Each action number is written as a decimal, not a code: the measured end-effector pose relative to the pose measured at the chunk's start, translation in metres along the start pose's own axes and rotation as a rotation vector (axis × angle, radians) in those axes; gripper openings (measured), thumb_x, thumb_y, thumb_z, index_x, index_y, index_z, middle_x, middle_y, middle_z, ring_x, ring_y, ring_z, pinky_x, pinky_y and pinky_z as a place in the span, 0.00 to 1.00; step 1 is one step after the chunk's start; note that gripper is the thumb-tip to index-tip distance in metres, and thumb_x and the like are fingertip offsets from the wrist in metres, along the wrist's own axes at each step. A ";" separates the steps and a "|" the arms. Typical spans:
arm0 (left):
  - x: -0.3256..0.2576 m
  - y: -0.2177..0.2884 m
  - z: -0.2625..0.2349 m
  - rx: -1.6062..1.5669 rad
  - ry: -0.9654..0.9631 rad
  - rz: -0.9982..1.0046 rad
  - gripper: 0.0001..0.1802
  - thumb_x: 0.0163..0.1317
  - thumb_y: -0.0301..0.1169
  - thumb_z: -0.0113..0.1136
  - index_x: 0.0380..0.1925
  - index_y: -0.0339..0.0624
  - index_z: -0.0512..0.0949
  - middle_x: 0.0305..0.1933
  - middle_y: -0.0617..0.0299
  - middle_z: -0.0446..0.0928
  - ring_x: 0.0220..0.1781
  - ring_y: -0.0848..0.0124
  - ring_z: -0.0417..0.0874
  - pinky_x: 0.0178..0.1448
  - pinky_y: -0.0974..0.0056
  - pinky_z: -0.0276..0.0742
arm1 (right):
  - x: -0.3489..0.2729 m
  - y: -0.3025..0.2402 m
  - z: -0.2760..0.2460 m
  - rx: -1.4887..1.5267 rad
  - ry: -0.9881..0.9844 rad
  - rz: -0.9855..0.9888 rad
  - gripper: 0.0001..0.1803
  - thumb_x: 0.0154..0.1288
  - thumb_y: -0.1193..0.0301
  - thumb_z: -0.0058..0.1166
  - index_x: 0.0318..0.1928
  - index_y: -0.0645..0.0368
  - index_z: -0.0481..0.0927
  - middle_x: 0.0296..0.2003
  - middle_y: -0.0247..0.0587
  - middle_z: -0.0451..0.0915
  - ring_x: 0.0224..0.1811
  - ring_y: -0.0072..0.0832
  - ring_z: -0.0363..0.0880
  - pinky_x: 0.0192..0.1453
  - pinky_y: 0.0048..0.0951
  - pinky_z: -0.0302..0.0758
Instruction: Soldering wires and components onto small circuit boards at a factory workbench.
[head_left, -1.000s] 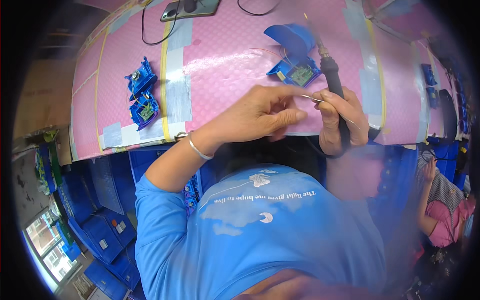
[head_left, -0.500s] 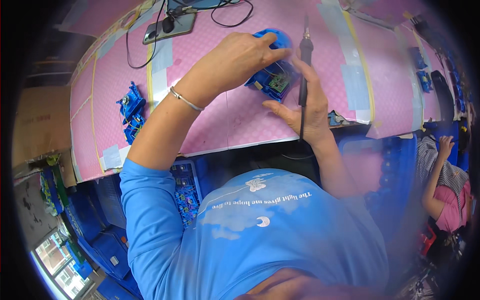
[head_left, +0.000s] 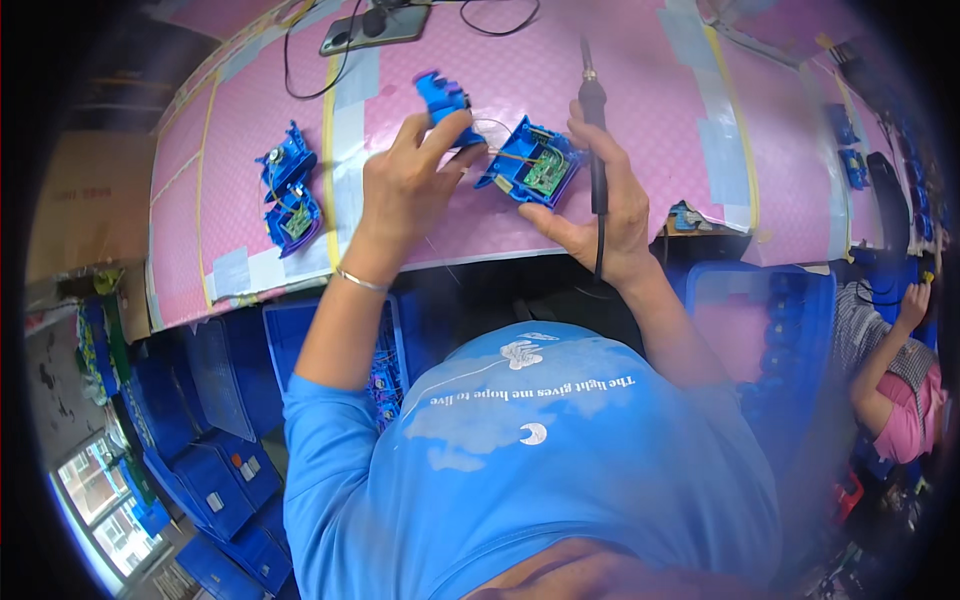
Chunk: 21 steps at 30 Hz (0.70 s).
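Observation:
My left hand (head_left: 408,190) grips a blue plastic housing piece (head_left: 440,98) by its lower end, above the table. Thin wires run from this piece to a second blue housing half (head_left: 507,172), which lies open with a green circuit board (head_left: 546,172) inside. My right hand (head_left: 622,215) holds a black soldering iron (head_left: 593,108) upright, its metal tip pointing away from me and clear of the board. The thumb of that hand rests at the near edge of the housing half. Left of my left hand lies another opened blue assembly (head_left: 290,190) with wires and a board.
A phone (head_left: 400,28) and black cables lie at the far edge of the pink-covered table (head_left: 420,265). Blue bins (head_left: 400,330) stand below the near edge, one holding wired parts. At right, a co-worker's arm (head_left: 885,360) reaches toward blue parts.
My left hand has moved left and nearer, drawing its blue piece away from the housing half, so the board shows more openly. The soldering iron stays in my right hand. The view has shifted slightly.

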<state>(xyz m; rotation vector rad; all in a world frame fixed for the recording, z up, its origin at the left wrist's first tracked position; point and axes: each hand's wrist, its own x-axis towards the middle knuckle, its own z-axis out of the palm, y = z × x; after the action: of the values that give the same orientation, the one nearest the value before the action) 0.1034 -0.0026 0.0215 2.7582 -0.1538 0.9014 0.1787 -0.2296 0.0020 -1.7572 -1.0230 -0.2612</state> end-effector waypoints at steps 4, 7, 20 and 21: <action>-0.055 0.011 -0.007 -0.212 0.149 -0.361 0.16 0.57 0.31 0.79 0.44 0.43 0.86 0.37 0.60 0.86 0.27 0.72 0.79 0.27 0.67 0.72 | -0.014 -0.013 0.015 0.035 -0.053 -0.028 0.48 0.52 0.63 0.82 0.69 0.64 0.67 0.70 0.63 0.72 0.69 0.49 0.77 0.71 0.40 0.75; -0.075 0.023 -0.019 -0.359 0.134 -0.586 0.12 0.59 0.29 0.78 0.42 0.41 0.90 0.35 0.63 0.87 0.23 0.85 0.70 0.24 0.73 0.61 | -0.025 -0.016 0.026 0.020 -0.072 -0.065 0.48 0.51 0.63 0.82 0.68 0.64 0.69 0.69 0.63 0.72 0.68 0.48 0.78 0.70 0.40 0.76; -0.068 0.039 -0.024 -0.850 -0.170 -0.776 0.11 0.68 0.30 0.71 0.48 0.40 0.89 0.43 0.62 0.89 0.34 0.81 0.84 0.37 0.74 0.79 | -0.047 -0.016 0.018 0.201 -0.134 0.016 0.54 0.51 0.60 0.83 0.71 0.63 0.62 0.72 0.73 0.64 0.72 0.49 0.74 0.71 0.44 0.76; -0.070 0.038 -0.022 -0.950 -0.067 -0.818 0.12 0.66 0.30 0.73 0.48 0.39 0.89 0.42 0.62 0.89 0.33 0.80 0.84 0.36 0.73 0.78 | -0.046 -0.015 0.018 0.150 -0.135 -0.021 0.53 0.51 0.59 0.83 0.71 0.63 0.63 0.72 0.72 0.65 0.72 0.50 0.73 0.73 0.45 0.73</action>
<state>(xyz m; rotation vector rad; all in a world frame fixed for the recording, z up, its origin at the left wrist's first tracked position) 0.0277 -0.0322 0.0045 1.6951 0.4062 0.3467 0.1343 -0.2364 -0.0239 -1.6458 -1.1290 -0.0767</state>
